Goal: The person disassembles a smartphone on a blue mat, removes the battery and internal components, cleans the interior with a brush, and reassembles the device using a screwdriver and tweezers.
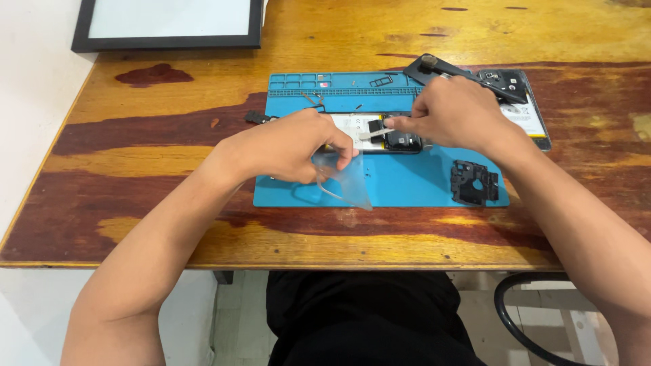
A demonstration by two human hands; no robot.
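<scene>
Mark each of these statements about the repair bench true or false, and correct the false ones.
1. The left hand holds a clear plastic film. True.
2. The opened phone lies on a red mat. False: the silicone work mat is blue.
3. A black plastic frame part sits on the mat near the right forearm. True.
4. The right hand rests flat on bare wood. False: it pinches a small piece over the phone.
5. The black picture frame lies on the mat. False: it lies at the wooden table's far left corner.

opened phone (pixel 400 141) half hidden by hands, black frame (pixel 169 42) cut off at top edge
</scene>
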